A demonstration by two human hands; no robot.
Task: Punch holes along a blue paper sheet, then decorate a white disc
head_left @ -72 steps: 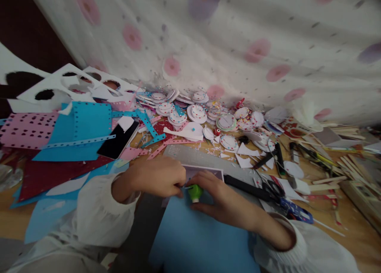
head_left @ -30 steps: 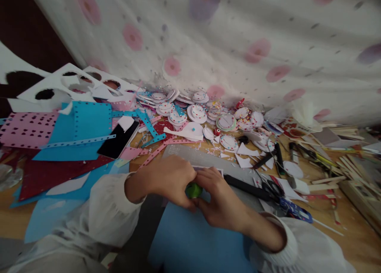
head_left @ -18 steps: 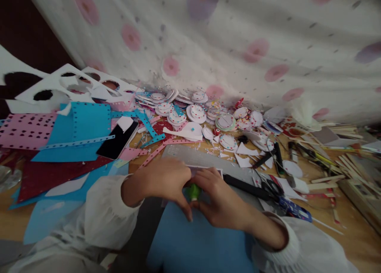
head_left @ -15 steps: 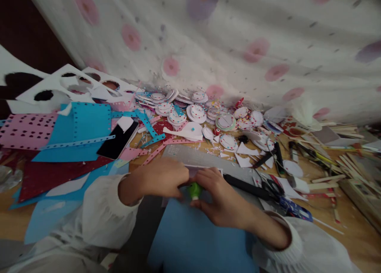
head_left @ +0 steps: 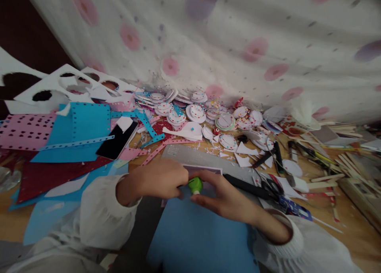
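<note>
A small green craft punch [head_left: 195, 184] with a pale lower end sits at the upper edge of a blue sheet [head_left: 205, 237]. My right hand [head_left: 222, 193] curves around the punch, thumb on the near side and fingers on the far side. My left hand [head_left: 162, 181] is closed at the sheet's upper left corner, knuckles up against the punch; its fingertips are partly hidden. Small dark holes show along the sheet's lower right edge. Under my hands lies a grey board [head_left: 181, 151].
Stacked white paper discs [head_left: 197, 112] with coloured dots line the back by the curtain [head_left: 229, 38]. Punched blue card [head_left: 80, 126] and a phone [head_left: 117, 140] lie left. At right are a black-handled tool [head_left: 247, 185], scissors [head_left: 272, 185], a blue glue gun [head_left: 294, 208] and wooden sticks [head_left: 351, 165].
My right fingers have loosened and shifted slightly right, so more of the green punch shows. My left hand stays nearly in place.
</note>
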